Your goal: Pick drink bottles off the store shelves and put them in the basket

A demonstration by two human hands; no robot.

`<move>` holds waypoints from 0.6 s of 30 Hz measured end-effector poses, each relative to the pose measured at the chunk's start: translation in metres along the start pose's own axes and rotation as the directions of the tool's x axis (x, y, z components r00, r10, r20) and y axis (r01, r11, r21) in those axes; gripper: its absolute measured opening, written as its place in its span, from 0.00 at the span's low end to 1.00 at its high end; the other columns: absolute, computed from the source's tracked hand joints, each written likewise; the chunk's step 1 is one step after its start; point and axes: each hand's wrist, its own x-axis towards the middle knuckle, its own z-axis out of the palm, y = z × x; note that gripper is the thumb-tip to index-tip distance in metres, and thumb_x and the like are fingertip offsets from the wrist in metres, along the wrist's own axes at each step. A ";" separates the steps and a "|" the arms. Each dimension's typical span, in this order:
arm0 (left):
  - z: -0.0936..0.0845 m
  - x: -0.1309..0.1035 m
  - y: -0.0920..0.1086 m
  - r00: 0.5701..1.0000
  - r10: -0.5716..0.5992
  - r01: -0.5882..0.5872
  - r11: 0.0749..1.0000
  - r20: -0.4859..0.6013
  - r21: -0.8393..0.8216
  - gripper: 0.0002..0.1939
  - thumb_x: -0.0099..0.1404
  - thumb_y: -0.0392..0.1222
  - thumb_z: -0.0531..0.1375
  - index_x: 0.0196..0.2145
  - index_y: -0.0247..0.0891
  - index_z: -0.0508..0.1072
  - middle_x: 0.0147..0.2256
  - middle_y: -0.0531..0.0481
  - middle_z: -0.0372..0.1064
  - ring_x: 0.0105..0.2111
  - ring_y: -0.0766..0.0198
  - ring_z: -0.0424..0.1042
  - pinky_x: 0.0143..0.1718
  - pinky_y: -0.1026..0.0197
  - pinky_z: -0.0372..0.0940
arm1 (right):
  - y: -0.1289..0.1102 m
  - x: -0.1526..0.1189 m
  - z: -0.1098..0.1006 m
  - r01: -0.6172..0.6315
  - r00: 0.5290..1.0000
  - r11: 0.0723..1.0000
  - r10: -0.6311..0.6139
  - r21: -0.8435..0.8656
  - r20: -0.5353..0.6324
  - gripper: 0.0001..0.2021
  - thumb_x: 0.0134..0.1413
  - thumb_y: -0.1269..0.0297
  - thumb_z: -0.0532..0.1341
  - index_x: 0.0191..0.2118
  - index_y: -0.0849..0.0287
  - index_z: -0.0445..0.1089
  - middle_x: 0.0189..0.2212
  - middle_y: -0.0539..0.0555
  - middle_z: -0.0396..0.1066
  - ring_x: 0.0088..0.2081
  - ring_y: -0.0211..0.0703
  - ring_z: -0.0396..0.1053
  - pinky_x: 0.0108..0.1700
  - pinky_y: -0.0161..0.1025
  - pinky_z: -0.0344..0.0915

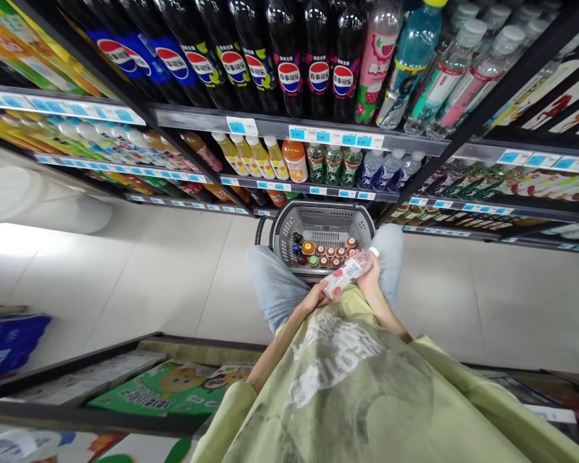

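A clear drink bottle (346, 275) with a white cap and a pale label with pink-red fruit lies slantwise across my lap, cap toward the upper right. The fingers of my left hand (315, 298) are closed around its base. Near the cap, my right hand (369, 275) grips the other end. Just beyond the bottle stands a grey shopping basket (289, 222) between my knees. Inside it are several upright bottles with orange-brown caps (340, 253), a green-capped one (313, 260) and some dark bottles (296, 238). My right hand partly hides the basket's near right corner.
Shelves ahead hold large cola bottles (234, 67), with yellow juice bottles (253, 157) and green bottles (334, 162) on a lower shelf. A white bucket (9, 193) stands on the floor at left. Behind me is a low shelf with green packages (161, 386).
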 end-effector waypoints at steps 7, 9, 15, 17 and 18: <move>0.012 0.003 0.003 0.987 -0.003 -0.022 0.988 -0.162 -0.150 0.44 0.57 0.74 0.71 0.58 0.37 0.70 0.40 0.42 0.80 0.23 0.62 0.76 0.20 0.63 0.61 | 0.003 0.003 -0.002 0.071 0.997 0.997 -0.071 -0.039 0.000 0.07 0.64 0.56 0.62 0.39 0.53 0.72 0.34 0.49 0.81 0.37 0.48 0.80 0.43 0.44 0.77; 0.015 0.002 0.003 0.975 0.047 -0.069 0.993 -0.217 -0.096 0.53 0.49 0.64 0.79 0.64 0.42 0.63 0.47 0.43 0.80 0.27 0.60 0.79 0.21 0.64 0.65 | 0.004 0.004 -0.001 0.081 0.997 0.996 -0.080 -0.035 0.006 0.07 0.63 0.56 0.62 0.39 0.53 0.72 0.34 0.49 0.81 0.35 0.47 0.80 0.41 0.43 0.77; 0.008 -0.003 0.007 0.942 0.137 -0.100 0.986 -0.308 0.131 0.47 0.47 0.59 0.80 0.59 0.40 0.69 0.41 0.50 0.78 0.27 0.66 0.73 0.27 0.62 0.70 | 0.004 0.003 0.003 0.051 0.998 0.998 -0.049 -0.046 0.034 0.05 0.64 0.60 0.62 0.39 0.54 0.72 0.33 0.48 0.80 0.34 0.44 0.80 0.42 0.41 0.78; 0.004 -0.005 0.009 0.950 0.136 -0.093 0.983 -0.280 0.161 0.40 0.51 0.62 0.78 0.54 0.38 0.74 0.35 0.51 0.77 0.28 0.64 0.72 0.29 0.62 0.69 | 0.004 0.004 0.003 0.032 0.999 0.999 -0.031 -0.033 0.021 0.04 0.63 0.61 0.63 0.38 0.54 0.72 0.33 0.48 0.80 0.35 0.45 0.80 0.42 0.41 0.79; 0.002 -0.006 0.010 0.957 0.132 -0.091 0.983 -0.260 0.161 0.37 0.54 0.64 0.76 0.52 0.37 0.76 0.31 0.51 0.76 0.27 0.64 0.71 0.28 0.62 0.68 | 0.004 0.004 0.002 0.026 1.000 0.999 -0.026 -0.025 0.012 0.03 0.63 0.62 0.63 0.37 0.54 0.71 0.33 0.48 0.80 0.36 0.45 0.81 0.43 0.42 0.79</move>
